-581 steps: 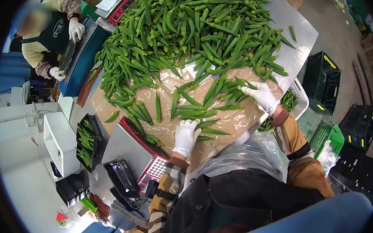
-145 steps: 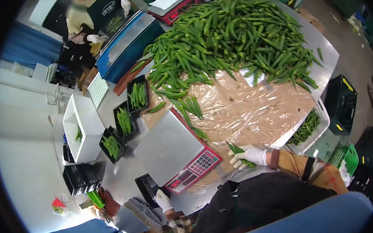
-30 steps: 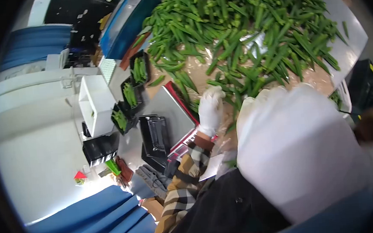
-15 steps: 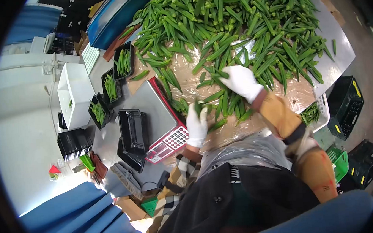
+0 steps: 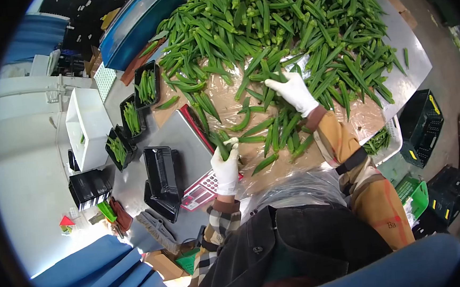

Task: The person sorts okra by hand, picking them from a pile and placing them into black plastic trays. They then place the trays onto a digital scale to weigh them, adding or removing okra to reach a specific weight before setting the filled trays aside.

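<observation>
My left hand (image 5: 226,169), in a white glove, is closed around a few okra pods (image 5: 220,146) beside the red-edged scale (image 5: 198,191). My right hand (image 5: 293,92), also gloved in white, reaches to the near edge of the large okra pile (image 5: 264,18). Its fingers are bent round a green pod (image 5: 276,77). Loose pods (image 5: 282,132) lie on the brown, plastic-covered surface between my hands. An empty black tray (image 5: 161,169) rests left of the scale, on another black tray.
Three black trays with okra (image 5: 131,118) stand at the left, near a white foam box (image 5: 87,127). Stacked black trays (image 5: 88,189) and a brush (image 5: 156,231) are nearer. On the right are a white basket (image 5: 395,141) and a dark crate (image 5: 422,127).
My left hand has moved left and slightly down, with pods now showing in its grip. My right hand has shifted slightly left and up. The view has shifted a little.
</observation>
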`<state>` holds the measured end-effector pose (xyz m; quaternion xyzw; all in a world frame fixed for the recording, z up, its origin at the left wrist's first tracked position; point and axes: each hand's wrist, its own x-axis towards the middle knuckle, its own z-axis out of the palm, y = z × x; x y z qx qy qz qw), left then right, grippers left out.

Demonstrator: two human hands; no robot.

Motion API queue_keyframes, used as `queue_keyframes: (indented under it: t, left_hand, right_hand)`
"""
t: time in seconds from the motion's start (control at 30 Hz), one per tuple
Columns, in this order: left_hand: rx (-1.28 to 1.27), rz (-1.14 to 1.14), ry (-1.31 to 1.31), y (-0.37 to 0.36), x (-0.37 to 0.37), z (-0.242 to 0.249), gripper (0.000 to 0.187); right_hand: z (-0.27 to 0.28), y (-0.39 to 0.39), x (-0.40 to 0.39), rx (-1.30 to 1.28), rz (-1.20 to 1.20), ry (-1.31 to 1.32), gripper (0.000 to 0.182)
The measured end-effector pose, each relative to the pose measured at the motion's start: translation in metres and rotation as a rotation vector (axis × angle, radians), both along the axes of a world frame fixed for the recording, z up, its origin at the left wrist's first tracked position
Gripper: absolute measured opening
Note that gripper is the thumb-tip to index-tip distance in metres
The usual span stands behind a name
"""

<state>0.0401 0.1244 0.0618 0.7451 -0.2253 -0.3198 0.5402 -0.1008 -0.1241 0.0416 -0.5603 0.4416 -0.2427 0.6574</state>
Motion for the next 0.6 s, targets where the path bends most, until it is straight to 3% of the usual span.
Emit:
queue_keyframes:
  t: [0.07,0.2,0.3,0.43,0.5,0.6]
  left_hand:
    - [-0.017,-0.074,0.007,-0.016,-0.006,-0.008,0.019]
    - [0.17,-0.403,-0.623,-0.033,-0.011,-0.04,0.033]
    - [0.264,-0.501,-0.834,-0.041,-0.018,-0.046,0.044]
    - [0.314,-0.518,-0.864,-0.049,-0.018,-0.053,0.051]
    - [0.311,-0.497,-0.843,-0.055,-0.019,-0.058,0.042]
    - [0.306,-0.51,-0.884,-0.062,-0.015,-0.052,0.035]
  right_hand:
    - [0.018,-0.001,-0.017,0.1,-0.058,0.053,0.029]
    - [0.012,0.003,-0.04,0.083,-0.198,0.009,0.022]
    - [0.008,0.009,-0.072,0.288,-0.324,-0.163,0.018]
    - [0.016,0.028,-0.125,0.368,-0.405,-0.256,0.012]
    - [0.025,0.039,-0.166,0.356,-0.386,-0.23,0.01]
    - [0.058,0.053,-0.247,0.24,-0.275,0.201,0.018]
